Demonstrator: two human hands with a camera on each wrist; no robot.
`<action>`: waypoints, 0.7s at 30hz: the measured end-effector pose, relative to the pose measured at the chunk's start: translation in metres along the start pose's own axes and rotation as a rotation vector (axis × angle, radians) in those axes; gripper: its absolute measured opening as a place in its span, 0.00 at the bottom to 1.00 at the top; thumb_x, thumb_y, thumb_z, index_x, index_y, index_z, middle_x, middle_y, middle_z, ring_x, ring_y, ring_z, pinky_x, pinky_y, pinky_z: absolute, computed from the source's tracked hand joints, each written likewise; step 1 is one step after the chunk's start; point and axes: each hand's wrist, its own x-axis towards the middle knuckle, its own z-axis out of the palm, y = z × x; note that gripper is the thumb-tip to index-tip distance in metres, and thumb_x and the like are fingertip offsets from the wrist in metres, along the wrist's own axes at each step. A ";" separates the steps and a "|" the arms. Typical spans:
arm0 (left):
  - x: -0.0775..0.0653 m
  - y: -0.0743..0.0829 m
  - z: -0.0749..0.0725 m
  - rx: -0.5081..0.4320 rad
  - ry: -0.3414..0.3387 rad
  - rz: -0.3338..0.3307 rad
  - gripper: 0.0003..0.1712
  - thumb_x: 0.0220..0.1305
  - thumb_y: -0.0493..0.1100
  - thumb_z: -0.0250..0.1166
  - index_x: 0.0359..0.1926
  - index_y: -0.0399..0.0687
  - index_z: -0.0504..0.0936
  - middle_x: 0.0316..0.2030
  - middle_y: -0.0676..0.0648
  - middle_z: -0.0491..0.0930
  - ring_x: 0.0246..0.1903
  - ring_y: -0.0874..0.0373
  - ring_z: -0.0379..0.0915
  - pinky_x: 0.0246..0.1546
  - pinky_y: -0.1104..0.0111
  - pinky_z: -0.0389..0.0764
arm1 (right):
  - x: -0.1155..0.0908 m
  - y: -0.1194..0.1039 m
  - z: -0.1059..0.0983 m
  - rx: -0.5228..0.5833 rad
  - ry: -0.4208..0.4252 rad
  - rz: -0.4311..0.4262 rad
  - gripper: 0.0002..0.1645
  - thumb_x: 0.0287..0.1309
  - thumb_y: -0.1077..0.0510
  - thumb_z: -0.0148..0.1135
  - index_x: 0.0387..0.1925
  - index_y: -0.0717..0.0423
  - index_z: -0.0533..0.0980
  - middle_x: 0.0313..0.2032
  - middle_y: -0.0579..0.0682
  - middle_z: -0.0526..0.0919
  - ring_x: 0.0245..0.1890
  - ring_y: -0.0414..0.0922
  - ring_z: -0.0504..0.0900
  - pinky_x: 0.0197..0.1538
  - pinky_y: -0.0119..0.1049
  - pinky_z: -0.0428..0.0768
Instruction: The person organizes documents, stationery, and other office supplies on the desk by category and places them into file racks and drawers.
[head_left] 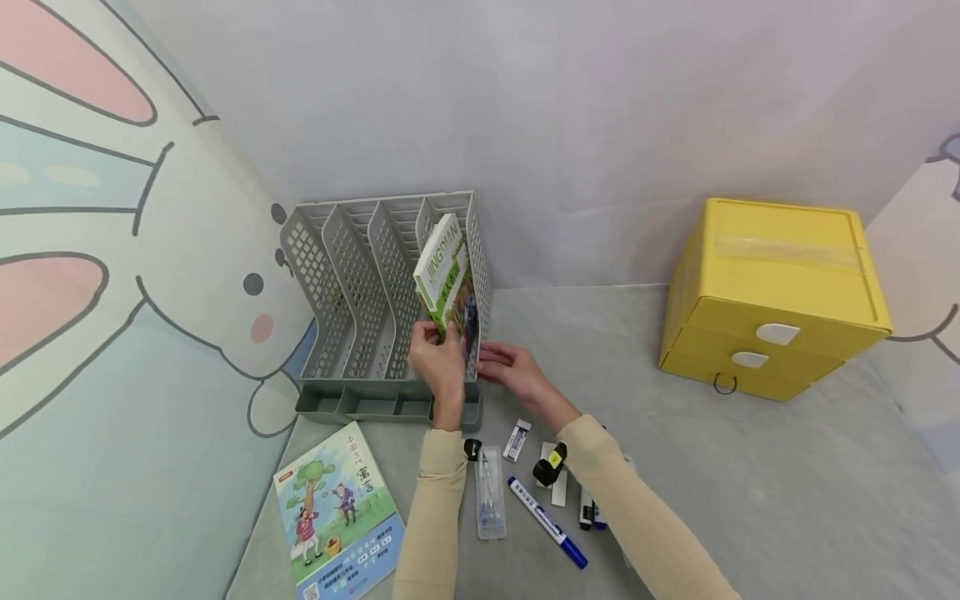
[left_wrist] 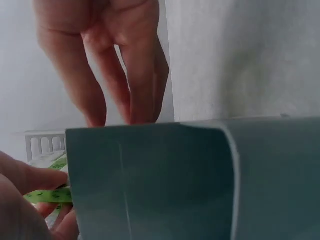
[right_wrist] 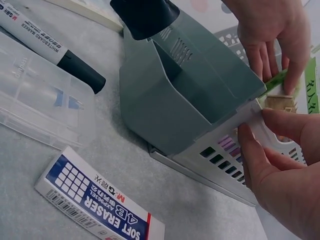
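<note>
My left hand [head_left: 438, 362] grips a green-and-white book [head_left: 442, 267], thumb on its near face. This book stands tilted in the rightmost slot of a grey file rack [head_left: 386, 329]. On the rack's right side, my right hand [head_left: 517, 375] holds the perforated side wall near its front edge. In the right wrist view, the right thumb and fingers [right_wrist: 250, 150] pinch at this white wall, beside the green-grey front tray [right_wrist: 165, 105]. The left wrist view has the tray [left_wrist: 160, 180] covering much of the scene, with the left hand [left_wrist: 25, 200] at the book behind it.
A picture book [head_left: 337, 512] lies front left. Before the rack lie a clear plastic case [head_left: 491, 496], a blue-capped whiteboard marker [head_left: 547, 522] and a boxed eraser [head_left: 517, 440]; more small items sit by the right sleeve. A yellow drawer box [head_left: 780, 292] stands at right.
</note>
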 end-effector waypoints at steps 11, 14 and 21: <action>0.010 -0.004 0.001 0.127 -0.061 -0.025 0.08 0.64 0.36 0.71 0.40 0.37 0.80 0.35 0.38 0.82 0.35 0.42 0.80 0.43 0.49 0.79 | 0.000 -0.001 -0.002 -0.011 0.005 0.009 0.30 0.68 0.69 0.63 0.69 0.69 0.68 0.64 0.70 0.75 0.60 0.55 0.81 0.57 0.40 0.82; 0.011 -0.005 0.002 0.126 -0.066 0.001 0.08 0.65 0.35 0.70 0.38 0.35 0.79 0.35 0.37 0.80 0.35 0.40 0.78 0.43 0.48 0.78 | -0.001 -0.001 -0.001 -0.024 0.006 0.006 0.30 0.68 0.68 0.63 0.69 0.69 0.69 0.63 0.69 0.76 0.58 0.53 0.82 0.57 0.40 0.82; 0.013 -0.005 0.005 0.109 -0.031 -0.043 0.11 0.66 0.37 0.71 0.37 0.37 0.76 0.36 0.37 0.79 0.36 0.41 0.78 0.40 0.49 0.78 | 0.000 0.002 -0.002 -0.014 0.001 0.010 0.30 0.68 0.68 0.64 0.69 0.68 0.69 0.64 0.69 0.75 0.58 0.53 0.83 0.57 0.42 0.82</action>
